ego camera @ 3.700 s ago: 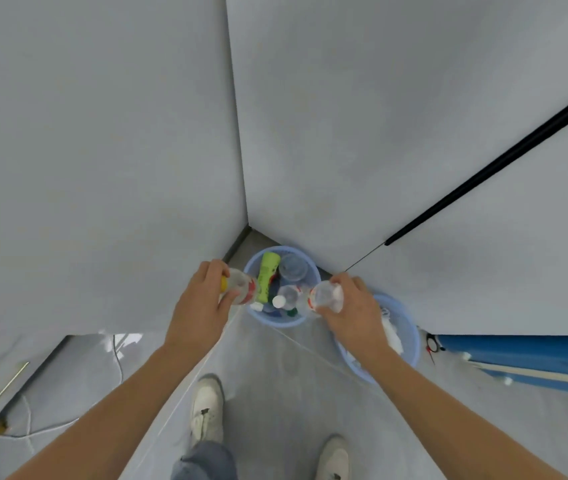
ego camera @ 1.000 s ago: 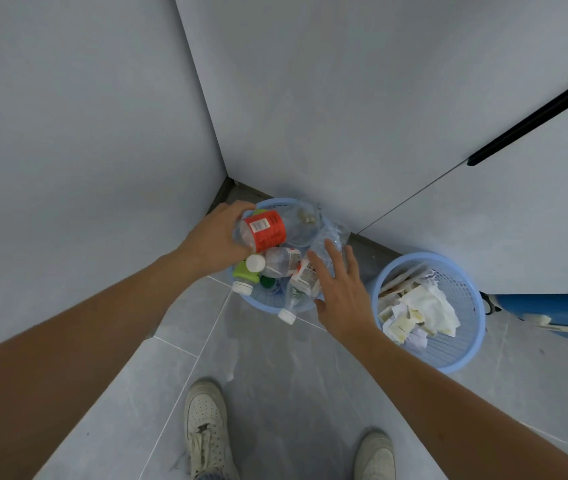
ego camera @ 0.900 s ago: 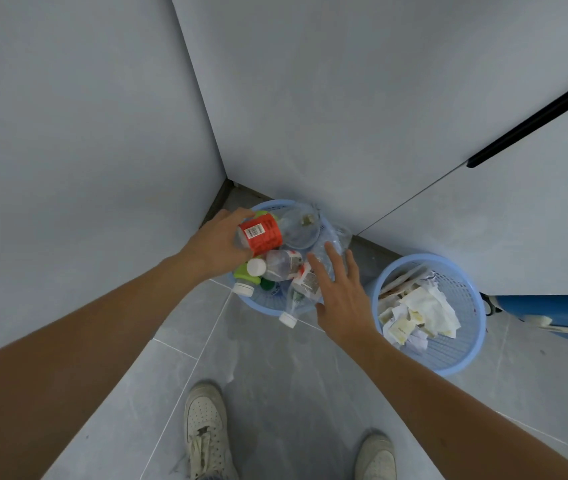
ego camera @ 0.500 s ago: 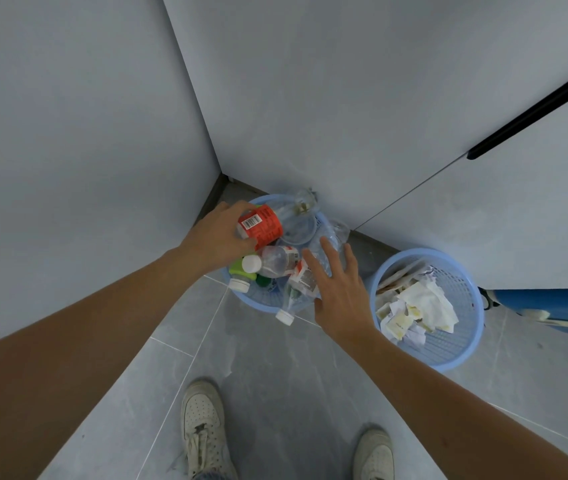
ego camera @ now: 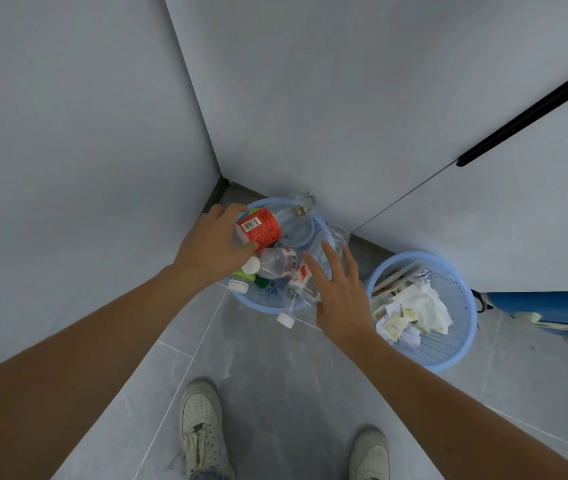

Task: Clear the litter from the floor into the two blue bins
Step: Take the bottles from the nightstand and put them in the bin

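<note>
Two blue mesh bins stand in the wall corner. The left bin (ego camera: 258, 304) is heaped with plastic bottles, and one clear bottle with a white cap (ego camera: 286, 315) hangs over its near rim. My left hand (ego camera: 211, 245) grips a clear bottle with a red label (ego camera: 260, 229) above that heap. My right hand (ego camera: 339, 292) hovers over the bin's right side with its fingers straight and spread, holding nothing. The right bin (ego camera: 455, 355) holds crumpled paper and wrappers (ego camera: 410, 313).
Grey walls meet just behind the bins. A blue object (ego camera: 549, 308) lies on the floor right of the paper bin. My two white shoes (ego camera: 202, 431) stand on the grey floor tiles below the bins.
Since 3.7 s ago my right hand let go of its clear bottle and opened. In the last second my left hand with the red-labelled bottle barely shifted over the left bin.
</note>
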The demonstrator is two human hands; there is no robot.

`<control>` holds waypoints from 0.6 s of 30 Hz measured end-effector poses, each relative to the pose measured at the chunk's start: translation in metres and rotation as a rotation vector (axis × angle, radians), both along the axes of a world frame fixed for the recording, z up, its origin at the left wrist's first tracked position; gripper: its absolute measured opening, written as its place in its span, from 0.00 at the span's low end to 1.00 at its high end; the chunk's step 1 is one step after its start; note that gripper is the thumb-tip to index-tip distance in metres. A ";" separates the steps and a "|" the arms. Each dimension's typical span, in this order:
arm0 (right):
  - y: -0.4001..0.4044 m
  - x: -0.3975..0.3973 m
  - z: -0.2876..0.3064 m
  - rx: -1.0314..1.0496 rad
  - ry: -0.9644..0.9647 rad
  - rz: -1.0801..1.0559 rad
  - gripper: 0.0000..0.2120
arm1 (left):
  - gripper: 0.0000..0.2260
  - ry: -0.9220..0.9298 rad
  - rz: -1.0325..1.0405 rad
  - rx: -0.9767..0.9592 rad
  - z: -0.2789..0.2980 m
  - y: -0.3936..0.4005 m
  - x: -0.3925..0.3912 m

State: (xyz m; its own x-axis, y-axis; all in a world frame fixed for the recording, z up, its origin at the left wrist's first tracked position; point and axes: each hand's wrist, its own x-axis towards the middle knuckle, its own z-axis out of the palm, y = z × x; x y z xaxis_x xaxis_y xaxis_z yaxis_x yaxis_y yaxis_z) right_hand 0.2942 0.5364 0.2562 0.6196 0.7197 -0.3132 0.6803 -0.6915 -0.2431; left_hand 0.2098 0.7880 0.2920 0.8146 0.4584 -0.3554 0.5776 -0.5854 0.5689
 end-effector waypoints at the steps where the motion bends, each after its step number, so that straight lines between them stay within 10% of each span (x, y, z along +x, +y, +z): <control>1: -0.001 -0.001 0.000 0.004 0.002 -0.002 0.49 | 0.30 -0.015 0.002 0.006 0.002 -0.002 -0.002; 18: 0.001 -0.004 -0.001 -0.067 -0.057 0.013 0.44 | 0.29 -0.059 0.013 0.089 0.005 -0.010 -0.014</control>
State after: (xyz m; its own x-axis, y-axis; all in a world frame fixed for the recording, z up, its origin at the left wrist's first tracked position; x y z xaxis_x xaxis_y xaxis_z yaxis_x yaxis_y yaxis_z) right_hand 0.2904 0.5370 0.2548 0.6285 0.7064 -0.3254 0.7009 -0.6958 -0.1569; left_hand 0.1954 0.7784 0.2973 0.8268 0.4963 -0.2646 0.5523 -0.6277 0.5485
